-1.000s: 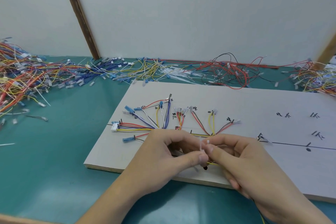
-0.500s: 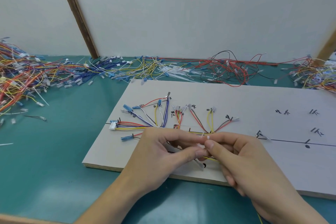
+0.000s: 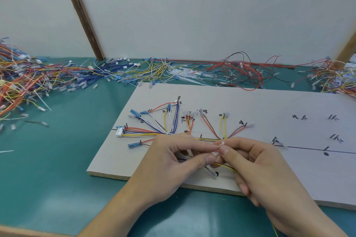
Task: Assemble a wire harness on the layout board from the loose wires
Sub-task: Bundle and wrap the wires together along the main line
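Both hands meet over the near edge of the board (image 3: 250, 102), fingertips together. Left hand (image 3: 169, 161) pinches with thumb and forefinger, right hand (image 3: 256, 165) the same, and between the two grips sits a small white tie (image 3: 221, 144), its head poking up just above the fingertips. Whether it is closed round the wires cannot be told. Under the grips a thin yellow wire (image 3: 229, 167) runs off right beneath the right palm, and a clear-sleeved end lies just below on the board. Just beyond the grips the harness (image 3: 173, 121) fans out on the board: red, yellow, blue, white and brown wires splay up and away to marked spots. Far left of the grips, a white plug (image 3: 119, 131) ends the bundle, with blue terminals near it. Right of the grips, a black drawn line (image 3: 308, 148) runs along the board. Well beyond the board, loose wires (image 3: 240, 71) lie heaped along the back of the green surface (image 3: 57, 159), with a bigger tangle off left.
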The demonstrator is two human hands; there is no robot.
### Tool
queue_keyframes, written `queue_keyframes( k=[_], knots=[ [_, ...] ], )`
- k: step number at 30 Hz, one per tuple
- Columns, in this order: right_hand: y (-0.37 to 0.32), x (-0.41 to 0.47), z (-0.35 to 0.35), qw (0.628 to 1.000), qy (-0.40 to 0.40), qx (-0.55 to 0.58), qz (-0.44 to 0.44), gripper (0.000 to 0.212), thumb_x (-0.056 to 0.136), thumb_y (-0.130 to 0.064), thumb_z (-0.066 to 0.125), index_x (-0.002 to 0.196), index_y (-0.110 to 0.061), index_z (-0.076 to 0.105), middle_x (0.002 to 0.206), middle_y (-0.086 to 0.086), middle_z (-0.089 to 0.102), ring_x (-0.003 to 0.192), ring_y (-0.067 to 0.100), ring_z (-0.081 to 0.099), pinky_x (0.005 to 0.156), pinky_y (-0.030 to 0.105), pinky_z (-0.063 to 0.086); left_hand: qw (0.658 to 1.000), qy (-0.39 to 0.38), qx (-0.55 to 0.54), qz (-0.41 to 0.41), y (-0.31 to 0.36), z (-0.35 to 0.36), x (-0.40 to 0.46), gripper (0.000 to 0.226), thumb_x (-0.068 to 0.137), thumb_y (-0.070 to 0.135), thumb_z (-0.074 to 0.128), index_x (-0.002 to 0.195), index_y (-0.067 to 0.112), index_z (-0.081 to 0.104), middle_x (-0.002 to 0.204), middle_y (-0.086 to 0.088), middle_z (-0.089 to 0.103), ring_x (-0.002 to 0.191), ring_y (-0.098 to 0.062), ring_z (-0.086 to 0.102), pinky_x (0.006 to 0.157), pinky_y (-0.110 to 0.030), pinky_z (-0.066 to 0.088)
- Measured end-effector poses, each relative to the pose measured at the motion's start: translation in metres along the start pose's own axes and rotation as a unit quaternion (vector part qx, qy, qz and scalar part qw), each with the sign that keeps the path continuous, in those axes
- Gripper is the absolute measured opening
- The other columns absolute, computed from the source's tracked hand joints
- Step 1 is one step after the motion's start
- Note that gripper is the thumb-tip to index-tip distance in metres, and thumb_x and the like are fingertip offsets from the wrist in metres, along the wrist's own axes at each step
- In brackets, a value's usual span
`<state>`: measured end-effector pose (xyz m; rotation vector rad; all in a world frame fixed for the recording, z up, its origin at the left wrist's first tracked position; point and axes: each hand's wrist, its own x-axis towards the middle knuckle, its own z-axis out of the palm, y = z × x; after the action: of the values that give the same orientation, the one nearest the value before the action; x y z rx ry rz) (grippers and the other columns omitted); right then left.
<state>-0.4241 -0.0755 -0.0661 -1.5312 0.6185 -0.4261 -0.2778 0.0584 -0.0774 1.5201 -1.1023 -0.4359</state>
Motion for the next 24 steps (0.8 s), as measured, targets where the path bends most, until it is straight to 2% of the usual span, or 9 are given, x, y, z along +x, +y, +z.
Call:
queue_keyframes(
  k=[13, 18, 22, 24],
  knots=[
    [-0.0015, -0.0004, -0.0004, 1.0, -0.002, -0.013, 0.002, 0.014, 0.097, -0.029, 0.065, 0.092, -0.034, 0.077, 0.085, 0.007, 0.078, 0.037, 0.011, 0.035, 0.036, 0.016, 0.026, 1.0, -0.003, 0.015, -0.018, 0.0022, 0.0001, 0.0, 0.02, 0.088, 0.021, 0.081, 0.104, 0.033, 0.083, 0.091, 0.015, 0.078, 0.082, 0.001, 0.068, 0.071, -0.007, 0.043],
    [-0.0026, -0.0009, -0.0001, 1.0, -0.003, -0.014, 0.009, 0.012, 0.096, -0.028, 0.067, 0.091, -0.033, 0.077, 0.075, 0.007, 0.076, 0.036, 0.01, 0.034, 0.035, 0.015, 0.026, 1.0, -0.001, 0.005, -0.028, 0.0024, 0.0001, -0.0006, 0.021, 0.087, 0.021, 0.082, 0.103, 0.035, 0.083, 0.091, 0.012, 0.079, 0.082, -0.001, 0.069, 0.068, -0.01, 0.044],
    [-0.003, -0.0011, -0.0012, 1.0, -0.001, -0.019, 0.007, 0.01, 0.093, -0.033, 0.069, 0.093, -0.032, 0.079, 0.081, 0.017, 0.074, 0.038, 0.011, 0.035, 0.036, 0.017, 0.027, 1.0, 0.002, 0.009, -0.019, 0.0023, -0.0001, 0.0, 0.021, 0.088, 0.021, 0.081, 0.104, 0.033, 0.083, 0.091, 0.013, 0.079, 0.085, -0.003, 0.071, 0.072, -0.011, 0.046],
    [-0.0037, -0.0013, -0.0018, 1.0, -0.013, -0.025, 0.004, 0.012, 0.094, -0.033, 0.068, 0.093, -0.031, 0.079, 0.078, 0.014, 0.075, 0.038, 0.011, 0.035, 0.036, 0.017, 0.027, 1.0, 0.003, -0.001, -0.021, 0.0016, 0.0001, -0.0004, 0.02, 0.088, 0.02, 0.081, 0.104, 0.031, 0.083, 0.093, 0.011, 0.079, 0.089, -0.005, 0.073, 0.075, -0.013, 0.048]
  ],
)
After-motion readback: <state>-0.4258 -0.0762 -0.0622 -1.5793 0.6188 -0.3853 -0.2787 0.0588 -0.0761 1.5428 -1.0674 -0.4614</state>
